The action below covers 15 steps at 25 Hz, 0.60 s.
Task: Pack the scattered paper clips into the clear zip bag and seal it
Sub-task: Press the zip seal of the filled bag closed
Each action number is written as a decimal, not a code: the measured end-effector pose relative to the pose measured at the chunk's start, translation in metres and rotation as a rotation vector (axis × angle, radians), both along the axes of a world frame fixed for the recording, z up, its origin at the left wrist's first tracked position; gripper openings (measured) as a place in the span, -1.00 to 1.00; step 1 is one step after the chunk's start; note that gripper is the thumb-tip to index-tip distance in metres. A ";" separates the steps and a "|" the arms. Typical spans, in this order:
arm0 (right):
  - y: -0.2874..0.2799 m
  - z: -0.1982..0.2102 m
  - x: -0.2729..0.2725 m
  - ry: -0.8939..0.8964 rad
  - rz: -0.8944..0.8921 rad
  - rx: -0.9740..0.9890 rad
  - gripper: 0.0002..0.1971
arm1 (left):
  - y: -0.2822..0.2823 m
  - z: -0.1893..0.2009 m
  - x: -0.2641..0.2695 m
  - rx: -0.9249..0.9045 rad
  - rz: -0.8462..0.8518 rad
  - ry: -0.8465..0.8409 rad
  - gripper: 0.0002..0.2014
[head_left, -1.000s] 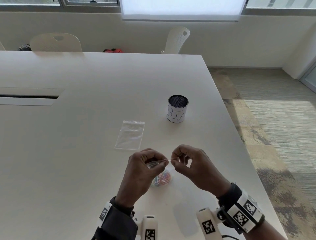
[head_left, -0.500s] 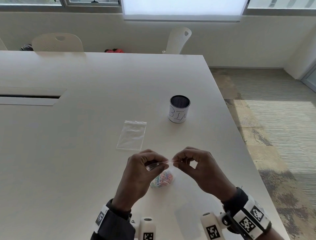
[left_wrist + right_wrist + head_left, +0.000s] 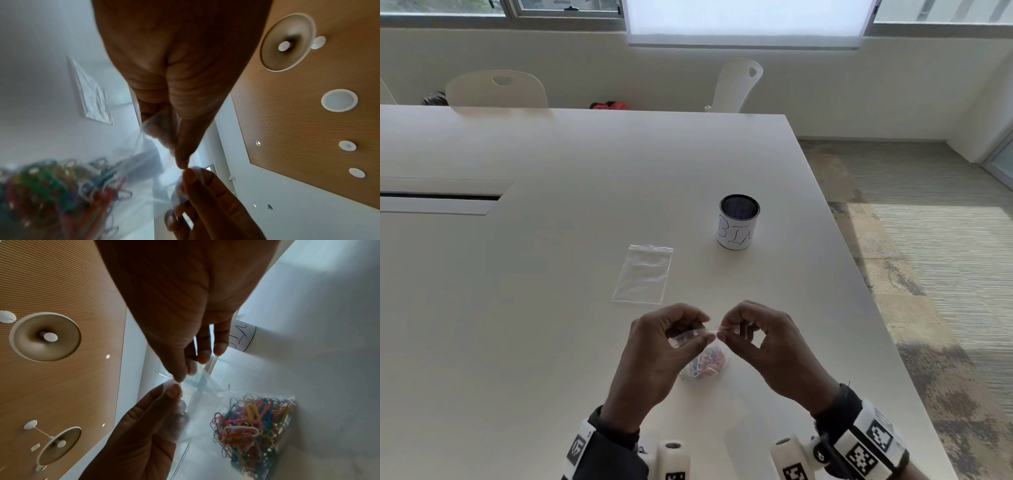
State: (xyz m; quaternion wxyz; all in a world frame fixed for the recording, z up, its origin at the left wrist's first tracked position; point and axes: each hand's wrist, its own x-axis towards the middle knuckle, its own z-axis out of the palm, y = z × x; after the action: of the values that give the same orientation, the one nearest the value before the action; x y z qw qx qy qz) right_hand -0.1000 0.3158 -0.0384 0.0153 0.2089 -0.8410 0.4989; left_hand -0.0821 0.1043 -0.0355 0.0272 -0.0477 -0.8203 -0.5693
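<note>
Left hand [image 3: 654, 349]: fingers curled, thumb and fingertips pinching the top strip of the clear zip bag [image 3: 205, 402] at its left part. The hand is held above the surface [image 3: 517, 342], near the front edge.
Right hand [image 3: 763, 346]: fingers curled, thumb and forefinger pinching the same top strip just beside the left hand's fingertips. The tips of the two hands nearly touch.
Clear zip bag: held up by its top strip between both hands; its lower part hangs below them. In the right wrist view the bottom of the bag lies at or on the surface; contact cannot be confirmed.
Seal: whether the strip is pressed fully closed along its length cannot be told.
Paper clips [image 3: 252, 423]: coloured, many, bunched together inside the lower part of the bag. In the head view they show between and below the two hands.
Second bag [image 3: 643, 274]: clear, flat, lying on the surface beyond the hands, apart from them.
Mesh cup [image 3: 739, 222]: black mesh cylinder wrapped in white paper with handwritten letters, standing upright nearer the right edge of the surface, beyond the second bag and to its right.
Chairs [image 3: 496, 89]: two white ones behind the far edge.
</note>
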 end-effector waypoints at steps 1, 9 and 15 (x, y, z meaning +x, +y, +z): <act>0.000 0.000 0.000 0.010 -0.015 -0.003 -0.86 | -0.004 0.001 0.000 -0.023 -0.002 0.015 -0.85; -0.007 -0.001 -0.005 0.025 0.066 0.029 -0.88 | -0.007 0.001 0.003 -0.175 -0.064 0.170 -0.83; -0.011 -0.005 -0.008 0.108 -0.003 0.093 -0.88 | -0.015 -0.002 0.008 -0.168 0.009 0.174 -0.83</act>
State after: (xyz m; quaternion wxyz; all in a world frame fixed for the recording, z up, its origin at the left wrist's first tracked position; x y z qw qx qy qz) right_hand -0.1080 0.3051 -0.0432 0.0515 0.2347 -0.8615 0.4472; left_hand -0.0744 0.0889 -0.0372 0.0965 -0.0954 -0.8597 -0.4924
